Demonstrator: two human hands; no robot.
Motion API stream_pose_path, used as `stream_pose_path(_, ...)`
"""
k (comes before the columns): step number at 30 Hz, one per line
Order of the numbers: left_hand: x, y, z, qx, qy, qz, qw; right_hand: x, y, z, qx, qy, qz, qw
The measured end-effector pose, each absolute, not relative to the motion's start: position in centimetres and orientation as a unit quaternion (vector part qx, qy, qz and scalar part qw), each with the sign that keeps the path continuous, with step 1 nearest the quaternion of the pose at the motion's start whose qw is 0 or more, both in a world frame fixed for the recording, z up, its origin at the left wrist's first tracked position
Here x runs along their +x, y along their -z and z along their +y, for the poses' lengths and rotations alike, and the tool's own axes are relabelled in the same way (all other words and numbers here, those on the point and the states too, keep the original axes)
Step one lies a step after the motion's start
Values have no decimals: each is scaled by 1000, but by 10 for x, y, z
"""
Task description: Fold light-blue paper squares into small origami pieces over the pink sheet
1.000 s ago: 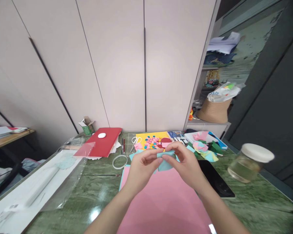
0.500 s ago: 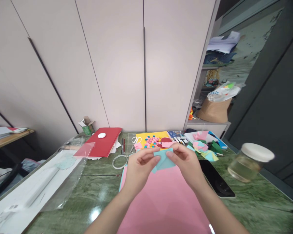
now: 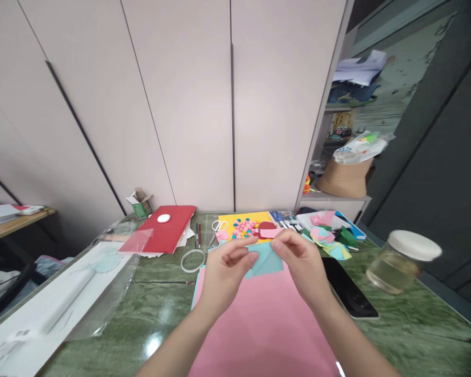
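A small folded piece of light blue paper (image 3: 267, 262) is held up between both hands. My left hand (image 3: 227, 269) pinches its left side between thumb and fingers. At its upper right corner, my right hand (image 3: 301, 262) grips it the same way. Below them lies a large pink sheet (image 3: 259, 324), with a light blue edge showing at its left. Just beyond the hands, small pink, blue and yellow pieces (image 3: 245, 228) rest on a yellow sheet (image 3: 226, 220), beside a red round shape partly covered by a pink strip (image 3: 270, 233).
White-handled scissors (image 3: 220, 226), pens and a tape roll (image 3: 193, 261) lie left of the hands. A red folder (image 3: 172, 225) is farther left. On the right are a black phone (image 3: 349, 288), coloured paper scraps (image 3: 324, 235) and a lidded jar (image 3: 400, 262).
My right hand has shifted slightly right, its thumb now nearer the paper's upper right corner. More of the blue paper shows between the hands.
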State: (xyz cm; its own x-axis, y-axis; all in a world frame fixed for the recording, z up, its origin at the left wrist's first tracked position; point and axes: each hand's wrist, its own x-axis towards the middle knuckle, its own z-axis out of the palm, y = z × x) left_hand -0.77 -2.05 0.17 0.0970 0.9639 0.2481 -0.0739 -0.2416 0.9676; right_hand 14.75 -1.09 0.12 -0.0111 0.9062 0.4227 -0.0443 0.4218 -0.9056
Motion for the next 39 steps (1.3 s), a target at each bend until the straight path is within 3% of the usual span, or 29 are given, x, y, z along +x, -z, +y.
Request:
stream_pose_path(8, -7, -1, -20, 546, -564, 361, 503, 146, -5, -13, -329, -443, -630, 546)
stream_pose_path(39, -5, -5, -17, 516, -600, 418, 446, 144, 2, -11, -361, -427, -592, 581)
